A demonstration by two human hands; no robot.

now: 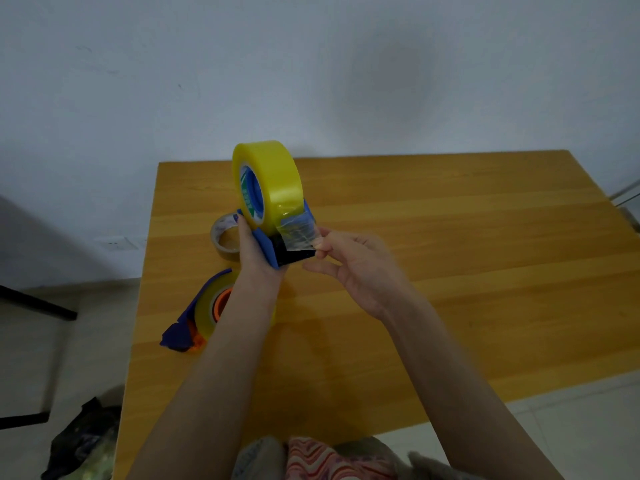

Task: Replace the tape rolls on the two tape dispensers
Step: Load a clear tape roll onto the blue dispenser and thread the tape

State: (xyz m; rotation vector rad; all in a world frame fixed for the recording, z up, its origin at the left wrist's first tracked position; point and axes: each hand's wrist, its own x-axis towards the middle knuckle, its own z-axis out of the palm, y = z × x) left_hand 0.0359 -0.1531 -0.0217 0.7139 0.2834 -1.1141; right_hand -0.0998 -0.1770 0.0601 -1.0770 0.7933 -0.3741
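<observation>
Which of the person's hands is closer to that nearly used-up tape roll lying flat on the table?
Left. The left hand, gripping the blue dispenser, sits right beside the near-empty roll. The right hand pinches the tape end farther to the right.

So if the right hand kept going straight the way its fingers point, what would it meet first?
Probably the blue tape dispenser held by the left hand. The right hand points left, already pinching the clear tape end just in front of it. Depth is unclear.
</observation>
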